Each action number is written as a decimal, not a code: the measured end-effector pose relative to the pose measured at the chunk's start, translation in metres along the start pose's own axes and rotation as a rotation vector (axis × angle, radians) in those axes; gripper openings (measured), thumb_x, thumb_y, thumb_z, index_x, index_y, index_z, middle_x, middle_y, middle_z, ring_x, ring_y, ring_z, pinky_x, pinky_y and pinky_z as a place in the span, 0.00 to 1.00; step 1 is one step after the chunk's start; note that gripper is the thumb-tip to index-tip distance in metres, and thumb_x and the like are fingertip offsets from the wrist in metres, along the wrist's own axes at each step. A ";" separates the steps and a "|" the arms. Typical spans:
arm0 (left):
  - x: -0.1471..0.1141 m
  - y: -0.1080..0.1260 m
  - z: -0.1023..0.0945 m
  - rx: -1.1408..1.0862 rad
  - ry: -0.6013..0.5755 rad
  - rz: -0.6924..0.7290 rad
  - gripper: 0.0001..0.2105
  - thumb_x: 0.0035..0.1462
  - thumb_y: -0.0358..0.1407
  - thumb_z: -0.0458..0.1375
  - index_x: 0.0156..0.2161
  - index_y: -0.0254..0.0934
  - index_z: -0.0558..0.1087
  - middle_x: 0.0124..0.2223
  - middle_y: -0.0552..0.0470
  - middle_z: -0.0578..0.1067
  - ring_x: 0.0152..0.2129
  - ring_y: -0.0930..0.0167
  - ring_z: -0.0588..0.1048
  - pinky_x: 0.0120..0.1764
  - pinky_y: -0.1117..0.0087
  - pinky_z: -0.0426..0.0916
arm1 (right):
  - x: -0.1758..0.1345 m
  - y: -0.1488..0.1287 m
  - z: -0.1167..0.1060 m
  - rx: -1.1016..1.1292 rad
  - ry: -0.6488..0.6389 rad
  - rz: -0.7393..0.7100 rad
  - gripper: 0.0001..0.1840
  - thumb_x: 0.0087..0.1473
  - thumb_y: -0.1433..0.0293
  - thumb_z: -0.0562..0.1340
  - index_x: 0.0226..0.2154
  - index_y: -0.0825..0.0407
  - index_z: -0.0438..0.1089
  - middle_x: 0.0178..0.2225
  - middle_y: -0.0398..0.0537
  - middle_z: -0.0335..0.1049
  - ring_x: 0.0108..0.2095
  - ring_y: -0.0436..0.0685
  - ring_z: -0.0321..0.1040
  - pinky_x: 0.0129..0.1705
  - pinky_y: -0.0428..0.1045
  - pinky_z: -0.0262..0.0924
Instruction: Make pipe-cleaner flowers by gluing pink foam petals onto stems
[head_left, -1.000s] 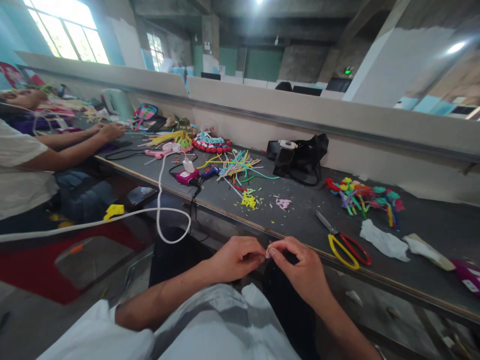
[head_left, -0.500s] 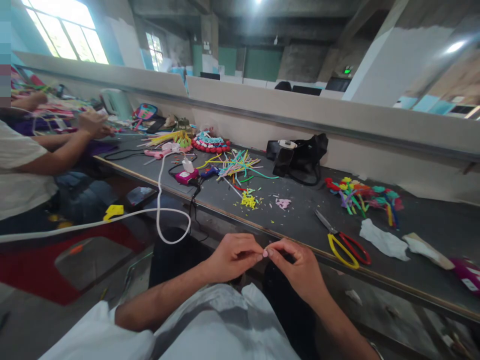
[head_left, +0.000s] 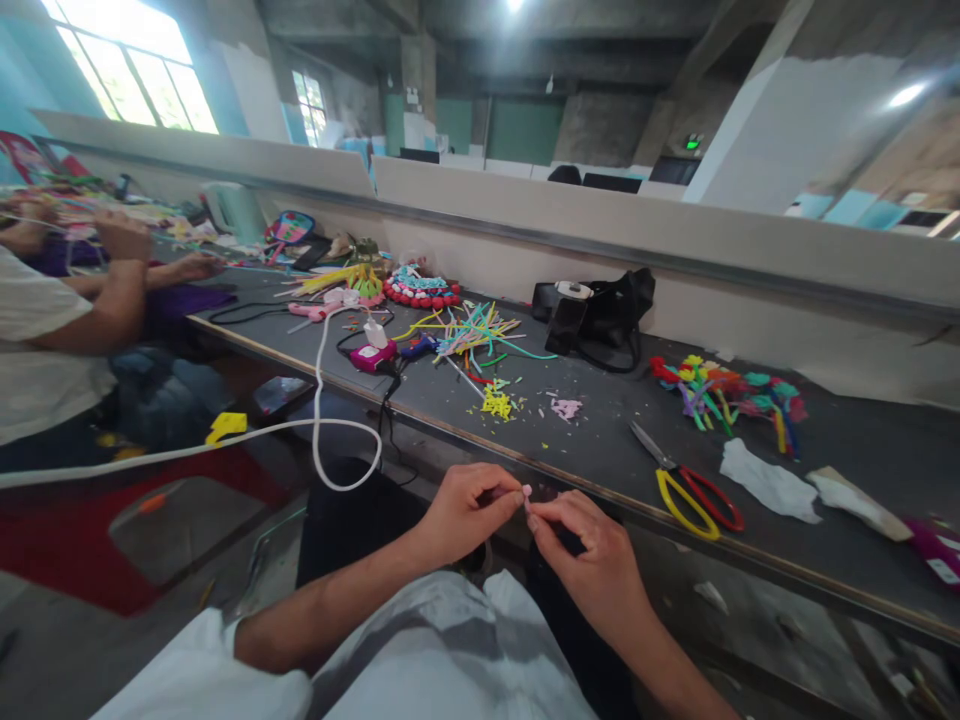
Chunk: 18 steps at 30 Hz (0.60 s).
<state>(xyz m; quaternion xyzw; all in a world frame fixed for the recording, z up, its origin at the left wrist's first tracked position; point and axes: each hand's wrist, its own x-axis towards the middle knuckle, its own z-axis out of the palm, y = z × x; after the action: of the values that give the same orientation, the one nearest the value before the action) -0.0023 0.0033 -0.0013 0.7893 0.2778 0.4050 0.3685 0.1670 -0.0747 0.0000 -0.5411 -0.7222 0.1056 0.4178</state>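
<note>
Just off the table's front edge, above my lap, both hands meet at a small pink piece (head_left: 527, 492), too small to identify. My left hand (head_left: 469, 510) pinches it between thumb and forefinger, with the piece poking up past the fingertips. My right hand (head_left: 589, 535) is closed too, its thumb and forefinger pressed at the lower end of the same piece. On the table ahead lie a pile of yellow bits (head_left: 496, 402) and a pile of pale pink bits (head_left: 566, 408). Scissors (head_left: 686, 490) with one yellow and one red handle lie open to the right.
Behind the bits is a heap of coloured fuzzy stems (head_left: 480, 330). A black bag (head_left: 600, 315) stands by the partition, with colourful fuzzy flowers (head_left: 724, 390) farther right. A white cable (head_left: 319, 400) loops off the table at left. A co-worker's arm (head_left: 112, 290) is at far left.
My fingertips have shifted slightly; more of the pink piece shows above them, and my right hand sits a little lower. The co-worker's raised hand has moved left.
</note>
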 end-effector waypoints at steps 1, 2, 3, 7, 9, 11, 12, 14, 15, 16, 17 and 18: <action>0.000 -0.001 0.001 0.034 -0.004 0.031 0.07 0.58 0.33 0.58 0.33 0.33 0.78 0.26 0.52 0.75 0.24 0.75 0.70 0.29 0.76 0.61 | 0.000 0.000 0.001 -0.030 -0.001 -0.020 0.07 0.59 0.72 0.59 0.32 0.49 0.73 0.30 0.45 0.73 0.33 0.55 0.69 0.36 0.49 0.61; 0.000 -0.002 0.002 0.065 -0.011 0.060 0.07 0.58 0.33 0.57 0.33 0.33 0.77 0.27 0.52 0.75 0.24 0.75 0.70 0.29 0.76 0.61 | 0.000 0.000 0.001 -0.061 -0.003 -0.041 0.07 0.59 0.72 0.59 0.32 0.49 0.72 0.29 0.45 0.73 0.32 0.55 0.68 0.36 0.49 0.61; 0.000 -0.003 0.002 0.094 -0.024 0.094 0.07 0.59 0.33 0.57 0.34 0.33 0.77 0.27 0.51 0.75 0.24 0.75 0.70 0.29 0.76 0.61 | 0.000 0.000 0.001 -0.090 -0.002 -0.061 0.08 0.60 0.72 0.58 0.31 0.50 0.72 0.29 0.45 0.72 0.32 0.55 0.68 0.36 0.49 0.60; -0.001 -0.008 0.004 0.211 -0.096 0.235 0.07 0.60 0.28 0.53 0.36 0.32 0.74 0.28 0.51 0.74 0.24 0.75 0.71 0.28 0.76 0.61 | 0.001 -0.001 -0.004 -0.164 -0.014 -0.129 0.08 0.61 0.72 0.58 0.32 0.51 0.71 0.28 0.46 0.71 0.32 0.55 0.66 0.37 0.50 0.58; -0.001 -0.008 0.003 0.286 -0.144 0.285 0.07 0.58 0.26 0.52 0.35 0.32 0.73 0.28 0.51 0.73 0.24 0.74 0.70 0.27 0.75 0.61 | 0.005 -0.001 -0.009 -0.186 -0.030 -0.153 0.08 0.61 0.72 0.57 0.32 0.51 0.71 0.29 0.46 0.71 0.32 0.55 0.66 0.39 0.51 0.57; -0.001 -0.006 0.001 0.339 -0.201 0.327 0.07 0.57 0.26 0.52 0.33 0.33 0.72 0.27 0.52 0.71 0.23 0.74 0.69 0.26 0.74 0.59 | 0.010 0.000 -0.014 -0.192 -0.045 -0.167 0.08 0.62 0.72 0.57 0.32 0.51 0.71 0.29 0.45 0.72 0.33 0.55 0.66 0.41 0.52 0.57; -0.001 -0.005 0.000 0.344 -0.231 0.350 0.06 0.57 0.26 0.52 0.33 0.34 0.71 0.27 0.52 0.71 0.23 0.74 0.68 0.26 0.74 0.59 | 0.012 0.001 -0.016 -0.185 -0.054 -0.168 0.08 0.62 0.72 0.57 0.32 0.50 0.71 0.30 0.45 0.72 0.33 0.55 0.66 0.42 0.52 0.56; 0.000 -0.003 -0.002 0.308 -0.271 0.389 0.06 0.58 0.26 0.52 0.34 0.34 0.71 0.27 0.52 0.70 0.23 0.74 0.67 0.26 0.74 0.59 | 0.017 0.002 -0.020 -0.144 -0.072 -0.141 0.09 0.61 0.72 0.58 0.31 0.50 0.71 0.30 0.44 0.73 0.34 0.55 0.66 0.43 0.52 0.56; 0.000 -0.002 -0.003 0.274 -0.278 0.403 0.06 0.58 0.26 0.52 0.35 0.34 0.71 0.27 0.52 0.70 0.23 0.74 0.67 0.26 0.74 0.59 | 0.019 0.003 -0.021 -0.110 -0.083 -0.109 0.09 0.61 0.71 0.58 0.31 0.50 0.71 0.30 0.44 0.73 0.34 0.55 0.66 0.42 0.51 0.56; 0.001 -0.002 -0.004 0.234 -0.277 0.413 0.06 0.58 0.26 0.52 0.36 0.34 0.71 0.27 0.52 0.70 0.23 0.74 0.67 0.26 0.74 0.59 | 0.021 0.004 -0.021 -0.066 -0.095 -0.068 0.09 0.61 0.71 0.59 0.30 0.49 0.72 0.29 0.43 0.73 0.34 0.54 0.66 0.41 0.51 0.56; 0.000 -0.001 -0.005 0.189 -0.271 0.421 0.07 0.59 0.26 0.52 0.37 0.34 0.72 0.27 0.52 0.70 0.23 0.75 0.67 0.27 0.75 0.59 | 0.022 0.005 -0.021 -0.015 -0.105 -0.020 0.09 0.60 0.70 0.60 0.29 0.49 0.72 0.29 0.42 0.73 0.34 0.54 0.67 0.40 0.50 0.57; 0.000 -0.001 -0.005 0.146 -0.259 0.424 0.06 0.59 0.26 0.52 0.37 0.33 0.72 0.27 0.52 0.70 0.23 0.75 0.67 0.27 0.75 0.60 | 0.022 0.005 -0.020 0.039 -0.116 0.029 0.09 0.60 0.69 0.60 0.28 0.49 0.72 0.29 0.42 0.73 0.33 0.53 0.67 0.40 0.49 0.57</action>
<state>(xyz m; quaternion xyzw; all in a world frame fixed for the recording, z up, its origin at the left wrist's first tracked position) -0.0069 0.0061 -0.0001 0.8997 0.0850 0.3475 0.2501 0.1834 -0.0590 0.0203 -0.5363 -0.7350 0.1568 0.3842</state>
